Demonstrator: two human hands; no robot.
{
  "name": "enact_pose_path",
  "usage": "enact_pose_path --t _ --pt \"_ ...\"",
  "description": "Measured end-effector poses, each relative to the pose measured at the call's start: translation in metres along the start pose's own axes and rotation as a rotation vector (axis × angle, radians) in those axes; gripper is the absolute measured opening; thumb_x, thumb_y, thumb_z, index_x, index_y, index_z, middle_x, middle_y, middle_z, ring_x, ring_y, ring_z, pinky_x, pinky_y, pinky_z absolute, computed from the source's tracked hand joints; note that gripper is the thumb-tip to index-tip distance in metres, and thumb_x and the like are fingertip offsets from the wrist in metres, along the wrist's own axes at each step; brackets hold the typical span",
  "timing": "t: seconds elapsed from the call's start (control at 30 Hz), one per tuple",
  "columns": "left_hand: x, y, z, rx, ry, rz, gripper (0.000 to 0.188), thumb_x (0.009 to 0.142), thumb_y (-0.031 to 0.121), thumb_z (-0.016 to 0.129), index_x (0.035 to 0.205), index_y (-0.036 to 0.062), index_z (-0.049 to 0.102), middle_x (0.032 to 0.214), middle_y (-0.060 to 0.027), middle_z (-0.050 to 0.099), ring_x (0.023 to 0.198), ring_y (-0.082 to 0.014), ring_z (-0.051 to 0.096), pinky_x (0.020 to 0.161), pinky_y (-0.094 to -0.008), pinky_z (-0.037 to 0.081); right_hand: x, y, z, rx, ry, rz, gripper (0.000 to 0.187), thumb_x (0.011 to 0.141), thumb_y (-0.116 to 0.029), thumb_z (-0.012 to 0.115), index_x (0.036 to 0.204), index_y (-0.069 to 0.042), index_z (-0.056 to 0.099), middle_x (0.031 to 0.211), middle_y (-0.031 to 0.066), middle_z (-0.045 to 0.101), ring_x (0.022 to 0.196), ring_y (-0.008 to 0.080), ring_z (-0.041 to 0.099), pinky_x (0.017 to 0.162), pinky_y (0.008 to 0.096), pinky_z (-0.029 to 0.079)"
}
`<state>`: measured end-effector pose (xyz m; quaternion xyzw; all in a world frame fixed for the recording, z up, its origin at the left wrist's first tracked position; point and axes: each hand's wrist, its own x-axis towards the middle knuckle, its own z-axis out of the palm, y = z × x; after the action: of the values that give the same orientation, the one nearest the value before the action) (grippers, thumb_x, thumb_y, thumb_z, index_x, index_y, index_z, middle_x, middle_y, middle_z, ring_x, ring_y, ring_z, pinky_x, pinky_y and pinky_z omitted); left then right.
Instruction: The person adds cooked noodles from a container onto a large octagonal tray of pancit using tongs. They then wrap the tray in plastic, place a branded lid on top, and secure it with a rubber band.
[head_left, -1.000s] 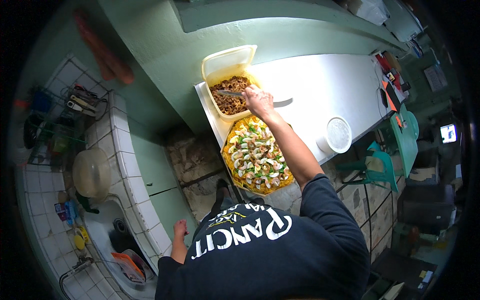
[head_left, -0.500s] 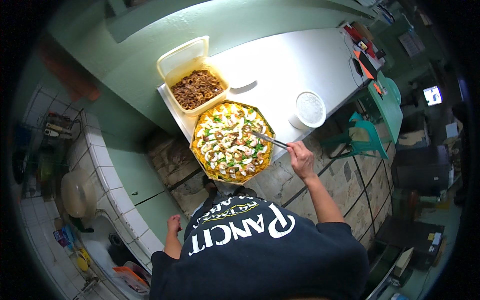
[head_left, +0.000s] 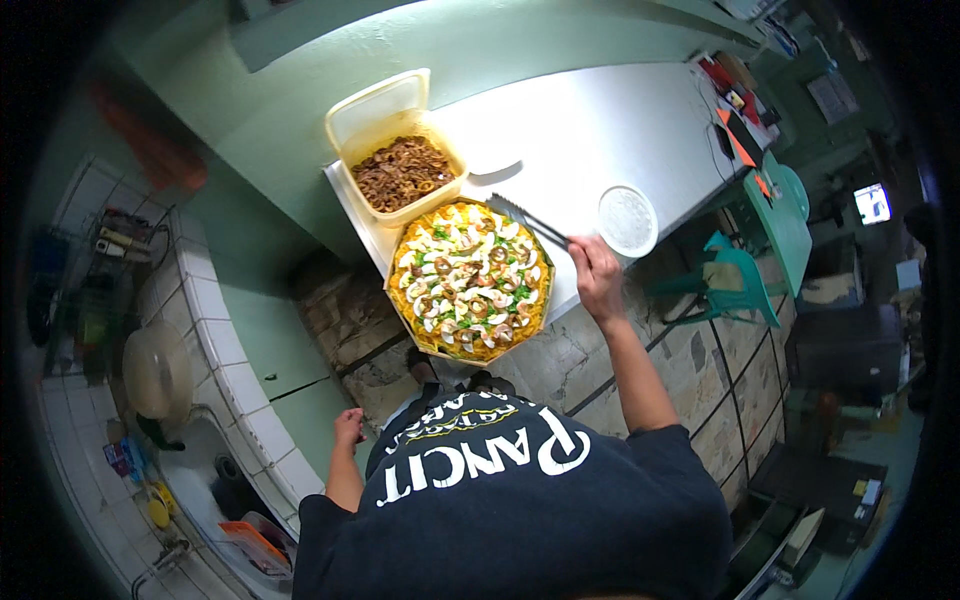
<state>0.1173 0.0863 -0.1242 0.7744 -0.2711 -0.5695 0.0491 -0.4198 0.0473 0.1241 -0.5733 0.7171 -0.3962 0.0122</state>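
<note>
Nearest: dark shirt [head_left: 560,510] with pale lettering, filling the lower frame. Left hand [head_left: 349,427] low beside the body, fingers curled loosely inward; cannot tell whether gripping anything. Off to that side, white sink [head_left: 195,470] and white-tiled counter [head_left: 215,310].

Right hand [head_left: 597,275] out ahead, fingers pressed together, pinching the near end of slim metal tongs [head_left: 543,228]. Tongs slanting away to the left, far tips above or just beside the far right edge of the noodle dish [head_left: 468,285]; cannot tell whether touching. Cannot tell either whether carrying anything in the tips.

Noodle dish straight ahead of the body, in an eight-sided tray [head_left: 550,308] at the near end of a white table [head_left: 600,120]. Topped with egg slices, shrimp, green bits and brown pieces, spread over yellow noodles.

Just behind, to the left: pale yellow tub [head_left: 425,205], lid [head_left: 380,108] tipped up, partly filled with brown chopped food [head_left: 405,172]. Farther right on the tabletop, round white container [head_left: 628,221]. Beyond, green plastic chair [head_left: 735,285]; at far right, small lit screen [head_left: 872,204].
</note>
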Motion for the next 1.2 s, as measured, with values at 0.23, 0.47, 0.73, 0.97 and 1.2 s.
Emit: enact_pose_path --t 0.23,0.47,0.73,0.97,1.2 --pt "0.0 -0.03 -0.014 -0.069 -0.002 0.027 0.018 0.088 0.027 0.059 0.099 0.0123 0.06 0.064 0.0005 0.05 0.044 -0.0099 0.043 0.041 -0.0292 0.046 0.097 -0.036 0.14 -0.249 -0.197 -0.27 0.014 0.089 -0.02 0.054 0.091 -0.008 0.061 0.084 0.0101 0.061 0.067 0.0293 0.063 0.056 0.04 0.051" --pt "-0.013 -0.071 -0.039 -0.077 0.07 -0.039 0.019 0.089 0.028 0.058 0.099 0.0118 0.059 0.064 0.0 0.05 0.044 -0.0109 0.043 0.04 -0.0298 0.045 0.152 -0.08 0.216 -0.327 -0.415 -0.191 0.027 0.092 -0.028 0.046 0.087 -0.006 0.06 0.092 0.0157 0.062 0.083 0.0378 0.061 0.071 0.0512 0.047" --pt "0.002 -0.085 -0.044 0.035 0.057 -0.009 0.019 0.089 0.028 0.058 0.096 0.0106 0.059 0.065 -0.0011 0.051 0.045 -0.0113 0.045 0.041 -0.0297 0.046 0.163 -0.094 0.185 -0.332 -0.491 -0.018 0.033 0.094 -0.035 0.043 0.091 -0.01 0.064 0.086 0.0154 0.066 0.08 0.0347 0.064 0.075 0.0463 0.048" --pt "0.022 -0.055 -0.04 -0.109 0.024 -0.064 0.019 0.09 0.027 0.057 0.098 0.0106 0.06 0.064 0.0002 0.05 0.045 -0.0102 0.044 0.041 -0.0286 0.045 0.095 -0.054 0.083 -0.149 -0.165 -0.189 0.014 0.09 -0.017 0.054 0.092 -0.008 0.065 0.082 0.0089 0.062 0.069 0.0285 0.062 0.061 0.0356 0.048" --pt "0.011 -0.008 -0.025 -0.118 -0.027 0.019 0.018 0.088 0.027 0.061 0.1 0.0135 0.062 0.064 0.0023 0.049 0.046 -0.0085 0.043 0.042 -0.0276 0.045 0.029 -0.011 0.051 -0.479 -0.187 -0.386 0.016 0.081 -0.011 0.062 0.096 -0.008 0.063 0.085 0.0039 0.06 0.071 0.0225 0.058 0.062 0.035 0.045"
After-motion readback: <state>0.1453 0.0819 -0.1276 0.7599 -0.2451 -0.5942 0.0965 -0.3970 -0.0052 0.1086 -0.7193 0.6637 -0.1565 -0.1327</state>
